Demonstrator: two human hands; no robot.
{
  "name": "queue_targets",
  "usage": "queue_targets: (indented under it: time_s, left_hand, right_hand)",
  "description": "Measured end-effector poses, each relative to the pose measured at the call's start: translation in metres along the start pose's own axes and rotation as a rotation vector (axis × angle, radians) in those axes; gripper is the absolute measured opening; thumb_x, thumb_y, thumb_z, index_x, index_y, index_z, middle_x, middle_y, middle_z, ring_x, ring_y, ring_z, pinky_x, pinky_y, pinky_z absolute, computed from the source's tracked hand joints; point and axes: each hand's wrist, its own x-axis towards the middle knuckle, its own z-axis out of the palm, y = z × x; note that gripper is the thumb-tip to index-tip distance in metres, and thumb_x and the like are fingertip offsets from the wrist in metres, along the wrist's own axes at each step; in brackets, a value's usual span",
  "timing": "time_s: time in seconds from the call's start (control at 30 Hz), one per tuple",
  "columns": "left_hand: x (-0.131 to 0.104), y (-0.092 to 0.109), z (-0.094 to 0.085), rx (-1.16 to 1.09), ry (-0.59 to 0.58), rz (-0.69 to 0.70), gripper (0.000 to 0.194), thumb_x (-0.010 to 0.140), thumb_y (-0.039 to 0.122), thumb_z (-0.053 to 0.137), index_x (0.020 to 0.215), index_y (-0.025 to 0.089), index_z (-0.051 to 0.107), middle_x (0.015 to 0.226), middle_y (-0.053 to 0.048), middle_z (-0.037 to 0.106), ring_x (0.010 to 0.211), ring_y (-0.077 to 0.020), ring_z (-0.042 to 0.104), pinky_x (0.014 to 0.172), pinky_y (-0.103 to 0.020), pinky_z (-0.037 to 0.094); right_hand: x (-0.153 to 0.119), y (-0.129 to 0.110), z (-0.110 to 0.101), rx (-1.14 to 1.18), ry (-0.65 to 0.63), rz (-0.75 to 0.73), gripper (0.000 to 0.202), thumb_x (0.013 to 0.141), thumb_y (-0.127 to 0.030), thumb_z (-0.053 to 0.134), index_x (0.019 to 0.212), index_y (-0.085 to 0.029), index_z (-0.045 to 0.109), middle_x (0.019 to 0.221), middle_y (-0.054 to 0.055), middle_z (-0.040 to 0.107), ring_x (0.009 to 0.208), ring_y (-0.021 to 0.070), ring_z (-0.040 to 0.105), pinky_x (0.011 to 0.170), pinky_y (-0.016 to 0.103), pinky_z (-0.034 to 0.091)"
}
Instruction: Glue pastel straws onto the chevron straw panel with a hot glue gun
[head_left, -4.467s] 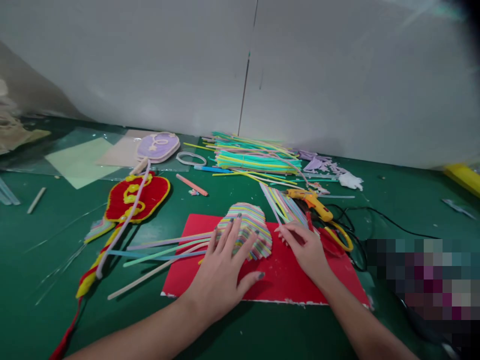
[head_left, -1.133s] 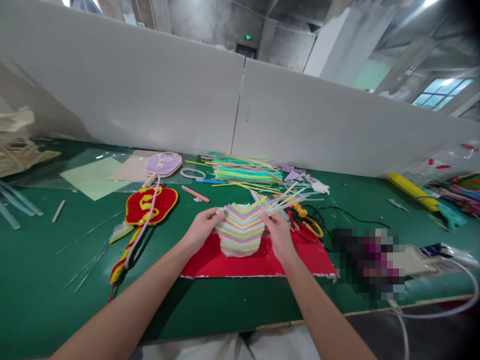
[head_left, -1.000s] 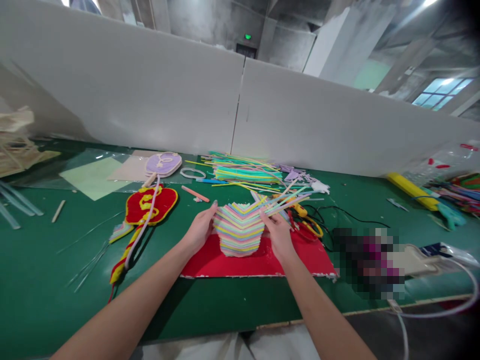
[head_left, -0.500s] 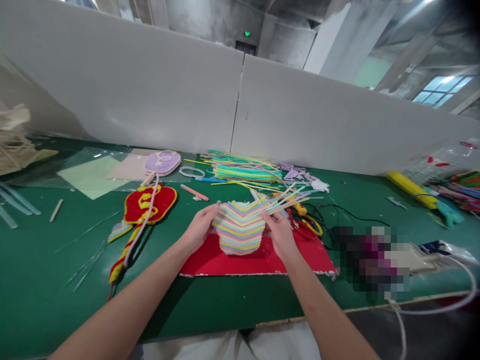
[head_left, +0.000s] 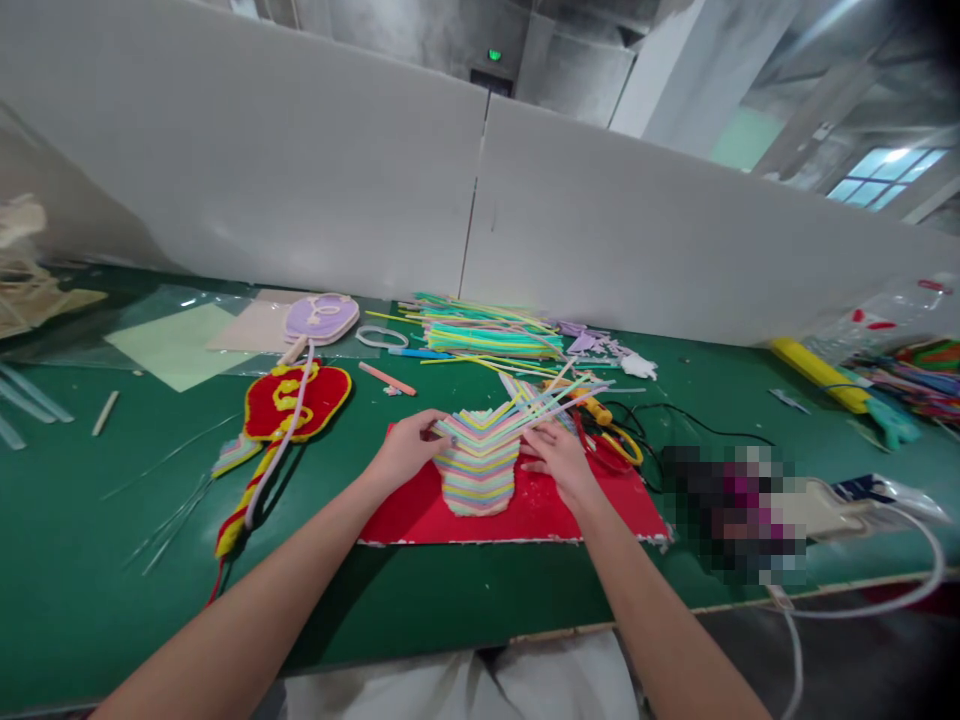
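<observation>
A striped pastel piece (head_left: 480,470) made of chevron rows of fuzzy stems lies over a red board (head_left: 420,512), loose stem ends sticking out at its upper right. My left hand (head_left: 409,450) grips its upper left edge between thumb and fingers. At the upper right edge, my right hand (head_left: 556,458) holds the piece near the loose ends, its fingers bent. Behind the piece lies a bundle of coloured stems (head_left: 491,335). Orange-handled scissors (head_left: 626,445) rest on the board's right part.
On the green table (head_left: 405,610) are a red and yellow fan-shaped piece (head_left: 296,405), a purple one (head_left: 321,318), an orange pen (head_left: 387,378), a black cable (head_left: 709,425), a yellow tool (head_left: 817,375) and a clear bottle (head_left: 885,320). A grey partition (head_left: 337,180) stands behind.
The striped piece has gone down slightly onto the red board and looks narrower. My left hand has shifted a little to the right, and the fingers of my right hand have spread lower along the edge.
</observation>
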Motion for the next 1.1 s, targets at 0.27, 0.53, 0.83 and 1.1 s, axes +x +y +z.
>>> queue_targets:
  time_s: [0.27, 0.53, 0.83, 1.1]
  left_hand:
    - [-0.004, -0.001, -0.003, 0.301, 0.057, 0.099, 0.032, 0.071, 0.032, 0.061, 0.100, 0.020, 0.068, 0.087, -0.002, 0.071, 0.079, -0.0206, 0.062, 0.072, -0.030, 0.048]
    - [-0.004, -0.005, -0.004, 0.493, 0.101, 0.148, 0.031, 0.073, 0.031, 0.064, 0.102, 0.020, 0.070, 0.091, -0.005, 0.065, 0.089, -0.0238, 0.054, 0.081, -0.035, 0.044]
    - [-0.004, -0.006, -0.004, 0.535, 0.086, 0.150, 0.037, 0.077, 0.027, 0.063, 0.113, 0.023, 0.066, 0.093, -0.004, 0.062, 0.088, -0.0224, 0.053, 0.080, -0.033, 0.043]
    - [-0.005, -0.008, -0.004, 0.553, 0.062, 0.141, 0.034, 0.081, 0.027, 0.060, 0.115, 0.024, 0.065, 0.103, -0.005, 0.062, 0.096, -0.0227, 0.054, 0.087, -0.035, 0.045]
  right_hand:
    - [0.004, -0.006, -0.017, -0.275, 0.005, -0.096, 0.020, 0.080, -0.035, 0.062, 0.087, -0.016, 0.063, 0.078, 0.007, 0.072, 0.066, 0.0186, 0.070, 0.049, 0.026, 0.056]
    - [0.000, -0.016, -0.022, -0.689, -0.045, -0.449, 0.015, 0.079, -0.033, 0.062, 0.073, -0.020, 0.064, 0.079, 0.004, 0.067, 0.075, 0.0200, 0.060, 0.074, 0.035, 0.047]
    - [-0.001, -0.024, 0.004, -0.861, -0.400, -0.760, 0.008, 0.088, -0.024, 0.059, 0.089, -0.023, 0.067, 0.094, 0.003, 0.066, 0.094, 0.0178, 0.060, 0.082, 0.030, 0.045]
    - [0.008, 0.005, 0.012, -0.740, -0.294, -0.906, 0.009, 0.088, -0.022, 0.059, 0.085, -0.021, 0.067, 0.087, 0.004, 0.066, 0.087, 0.0173, 0.059, 0.077, 0.030, 0.047]
